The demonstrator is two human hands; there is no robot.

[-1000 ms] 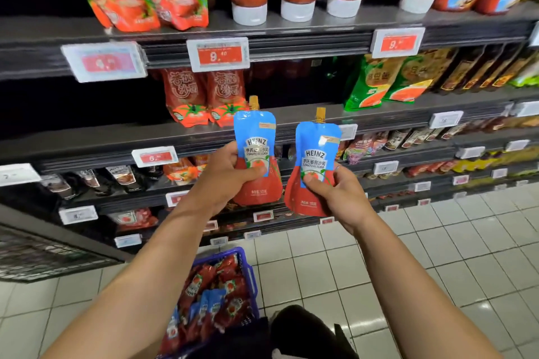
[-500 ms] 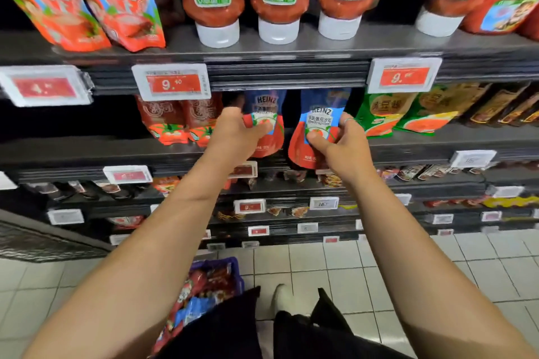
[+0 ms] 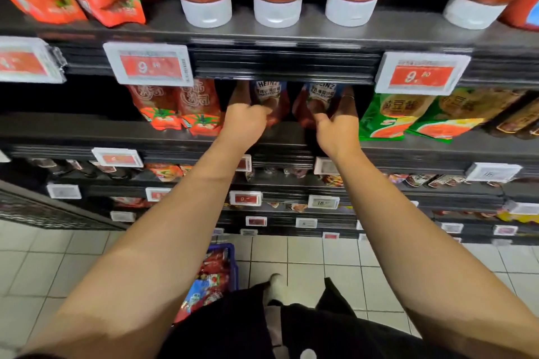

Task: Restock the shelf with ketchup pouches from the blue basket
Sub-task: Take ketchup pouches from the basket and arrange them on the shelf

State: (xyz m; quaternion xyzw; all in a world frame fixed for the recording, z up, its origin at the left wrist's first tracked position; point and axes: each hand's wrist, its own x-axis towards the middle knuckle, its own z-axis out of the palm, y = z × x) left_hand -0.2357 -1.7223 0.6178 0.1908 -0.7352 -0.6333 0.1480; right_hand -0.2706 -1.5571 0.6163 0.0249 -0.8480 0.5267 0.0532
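Bare left grip (image 3: 243,122) and right grip (image 3: 335,125), each seemingly around 1 pouch.

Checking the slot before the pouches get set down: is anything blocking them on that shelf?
Nothing visible blocks them. Both ketchup pouches sit in the gap between the tomato packs and green packs; behind them is too dark to tell.
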